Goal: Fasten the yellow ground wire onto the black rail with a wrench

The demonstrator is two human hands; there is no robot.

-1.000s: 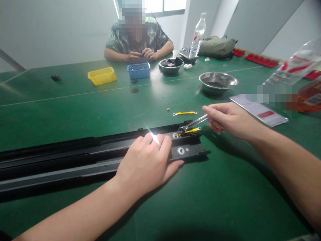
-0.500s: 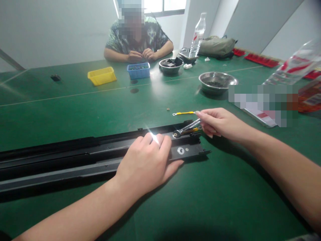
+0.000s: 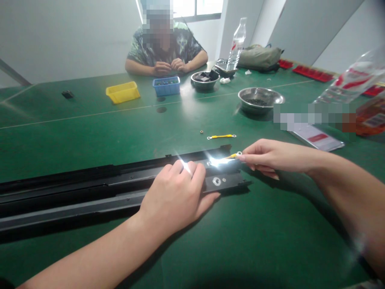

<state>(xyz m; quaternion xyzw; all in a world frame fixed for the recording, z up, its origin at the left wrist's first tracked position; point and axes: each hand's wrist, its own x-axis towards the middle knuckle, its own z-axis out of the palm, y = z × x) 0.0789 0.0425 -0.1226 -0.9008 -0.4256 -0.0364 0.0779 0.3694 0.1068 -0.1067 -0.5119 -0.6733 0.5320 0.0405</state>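
Note:
A long black metal rail (image 3: pixel 90 188) lies across the green table (image 3: pixel 90 132). My left hand (image 3: pixel 177 196) rests palm down on it near its right end, fingers curled over the top. My right hand (image 3: pixel 270 158) pinches a small silver wrench (image 3: pixel 222 160), which lies low and flat on the rail's end and glints in the light. A short yellow wire with ring ends (image 3: pixel 234 155) sits on the rail by the wrench. Another yellow wire (image 3: pixel 221 137) and a small nut (image 3: pixel 201 131) lie on the table just beyond.
A person sits across the table behind a yellow bin (image 3: pixel 122 91), a blue bin (image 3: pixel 166 85) and a dark bowl (image 3: pixel 205 79). A steel bowl (image 3: pixel 260 99), water bottles (image 3: pixel 236 44), a grey bag (image 3: pixel 260 57), red strips (image 3: pixel 313 72) and a paper sheet (image 3: pixel 319 138) occupy the right side.
My right hand has swung the wrench handle down and toward me, from raised and angled to lying low along the rail end. My left hand stays put on the rail.

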